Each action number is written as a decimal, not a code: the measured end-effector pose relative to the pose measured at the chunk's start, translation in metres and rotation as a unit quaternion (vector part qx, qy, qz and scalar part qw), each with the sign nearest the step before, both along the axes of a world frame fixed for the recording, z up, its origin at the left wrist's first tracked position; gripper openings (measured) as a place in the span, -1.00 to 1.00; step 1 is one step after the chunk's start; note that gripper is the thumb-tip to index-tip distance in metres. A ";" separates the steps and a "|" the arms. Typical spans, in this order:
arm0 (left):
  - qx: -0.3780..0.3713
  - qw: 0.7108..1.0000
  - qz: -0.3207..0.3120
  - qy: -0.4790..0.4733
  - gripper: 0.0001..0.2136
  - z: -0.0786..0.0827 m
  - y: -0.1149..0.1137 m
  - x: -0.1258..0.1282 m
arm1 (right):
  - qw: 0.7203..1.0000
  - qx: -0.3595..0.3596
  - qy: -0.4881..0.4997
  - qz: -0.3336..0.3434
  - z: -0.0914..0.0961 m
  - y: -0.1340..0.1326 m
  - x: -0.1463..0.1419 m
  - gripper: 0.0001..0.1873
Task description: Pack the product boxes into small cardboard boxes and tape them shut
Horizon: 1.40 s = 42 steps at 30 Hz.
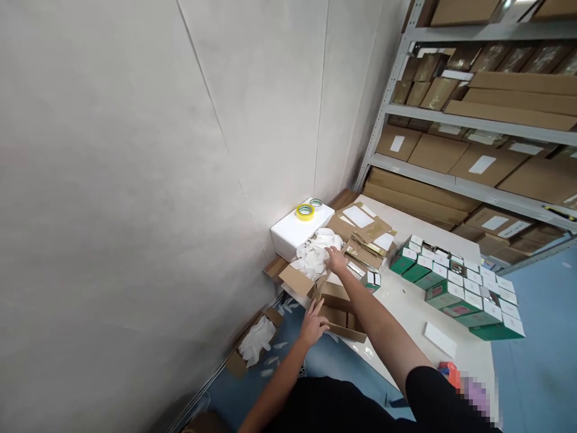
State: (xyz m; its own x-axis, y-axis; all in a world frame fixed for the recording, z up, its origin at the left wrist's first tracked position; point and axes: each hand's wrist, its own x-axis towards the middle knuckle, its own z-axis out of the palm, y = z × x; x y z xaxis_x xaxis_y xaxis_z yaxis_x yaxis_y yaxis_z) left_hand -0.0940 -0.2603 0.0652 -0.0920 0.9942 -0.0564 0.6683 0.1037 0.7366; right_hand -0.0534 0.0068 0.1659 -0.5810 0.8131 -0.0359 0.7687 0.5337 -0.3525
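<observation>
Currently, an open box (346,332) is sitting at the bench's (408,310) edge, its long axis running roughly left to right, just right of the nearer left hand (314,325), while the right hand (336,260) is touching white paper (311,255) beyond, both grips being unclear.

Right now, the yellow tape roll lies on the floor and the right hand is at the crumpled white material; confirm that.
Wrong place: the head view shows the yellow tape roll on the white box. The right hand is at the crumpled white material, as you said.
</observation>
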 end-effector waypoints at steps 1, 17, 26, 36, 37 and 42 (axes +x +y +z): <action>0.006 1.000 -0.004 -0.003 -0.95 -0.002 0.000 -0.001 | 1.000 -0.001 -0.016 0.002 -0.001 0.001 -0.008 -0.34; 0.040 0.998 -0.034 -0.039 -0.94 -0.016 0.017 -0.002 | 0.969 0.057 0.235 -0.044 -0.006 0.017 0.007 -0.72; 0.066 0.997 -0.031 -0.018 -0.94 -0.008 0.043 0.049 | 0.899 0.077 0.421 -0.094 0.018 -0.002 0.111 -0.80; 0.068 0.985 -0.156 0.008 -0.93 -0.017 0.092 0.145 | 0.894 0.090 0.390 -0.202 -0.012 -0.088 0.308 -0.82; 0.071 0.983 -0.170 0.009 -0.93 -0.018 0.098 0.157 | 0.897 0.083 0.376 -0.219 -0.020 -0.097 0.326 -0.80; 0.060 0.974 -0.216 0.027 -0.91 -0.021 0.126 0.208 | 0.928 -0.036 0.230 -0.290 -0.064 -0.132 0.394 -0.57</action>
State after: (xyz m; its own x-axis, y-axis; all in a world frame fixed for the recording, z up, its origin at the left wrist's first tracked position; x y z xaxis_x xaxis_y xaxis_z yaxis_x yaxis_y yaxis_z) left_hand 0.1136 -0.1347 0.0443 0.3364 0.9401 0.0552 0.6689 -0.2798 0.6887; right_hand 0.3407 -0.1252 0.1023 -0.0128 0.9991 0.0409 0.6787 0.0387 -0.7334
